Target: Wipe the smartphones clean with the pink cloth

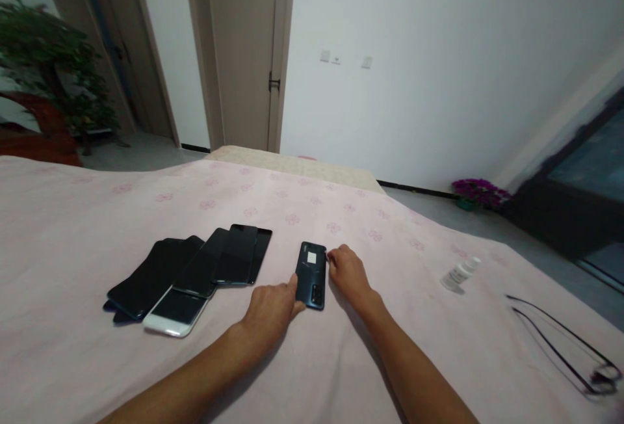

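A dark blue smartphone [303, 281] lies back side up on the pink flowered bedsheet [273, 372]. A small white sticker [312, 257] is on its back, and its camera block faces me. My left hand [273, 307] is closed on the phone's left edge, near its lower corner. At the upper right edge is my right hand [348, 271], its fingers curled in a pinch against the phone's side. Whatever lies between those fingertips is too small to make out. Left of my hands, several phones [195, 268] overlap in a fanned pile, one of them with a white frame [168, 326].
A small white bottle [461, 274] stands tilted to the right on the sheet. Folded-open eyeglasses [560, 346] lie at the far right. Beyond the bed are a door [244, 53], a white wall [414, 105], purple flowers [480, 192] and a leafy plant [49, 53].
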`<action>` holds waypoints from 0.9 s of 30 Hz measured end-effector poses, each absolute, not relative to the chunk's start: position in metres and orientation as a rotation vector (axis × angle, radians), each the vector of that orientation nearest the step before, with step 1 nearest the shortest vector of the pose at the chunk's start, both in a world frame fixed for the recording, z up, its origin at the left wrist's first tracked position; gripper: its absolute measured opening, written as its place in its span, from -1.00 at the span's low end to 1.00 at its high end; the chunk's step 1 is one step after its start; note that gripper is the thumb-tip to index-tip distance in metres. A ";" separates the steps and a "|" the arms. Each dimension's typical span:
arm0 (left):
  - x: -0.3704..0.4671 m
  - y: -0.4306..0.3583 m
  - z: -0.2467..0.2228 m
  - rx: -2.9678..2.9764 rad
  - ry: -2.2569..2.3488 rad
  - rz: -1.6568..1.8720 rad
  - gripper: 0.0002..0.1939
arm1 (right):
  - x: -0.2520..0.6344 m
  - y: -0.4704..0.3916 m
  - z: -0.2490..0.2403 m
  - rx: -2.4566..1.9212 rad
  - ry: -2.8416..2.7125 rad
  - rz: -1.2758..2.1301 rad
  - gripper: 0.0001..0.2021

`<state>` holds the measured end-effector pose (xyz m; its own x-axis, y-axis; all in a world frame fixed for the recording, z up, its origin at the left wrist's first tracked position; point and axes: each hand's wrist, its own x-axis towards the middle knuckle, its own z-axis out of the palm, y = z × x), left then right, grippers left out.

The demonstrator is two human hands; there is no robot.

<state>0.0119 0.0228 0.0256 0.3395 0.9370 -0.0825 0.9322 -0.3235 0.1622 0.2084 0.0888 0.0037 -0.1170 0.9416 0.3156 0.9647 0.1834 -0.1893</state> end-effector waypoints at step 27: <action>0.012 0.025 0.023 2.448 1.737 0.065 -0.49 | 0.162 0.126 0.024 -1.534 -2.511 -0.100 -0.74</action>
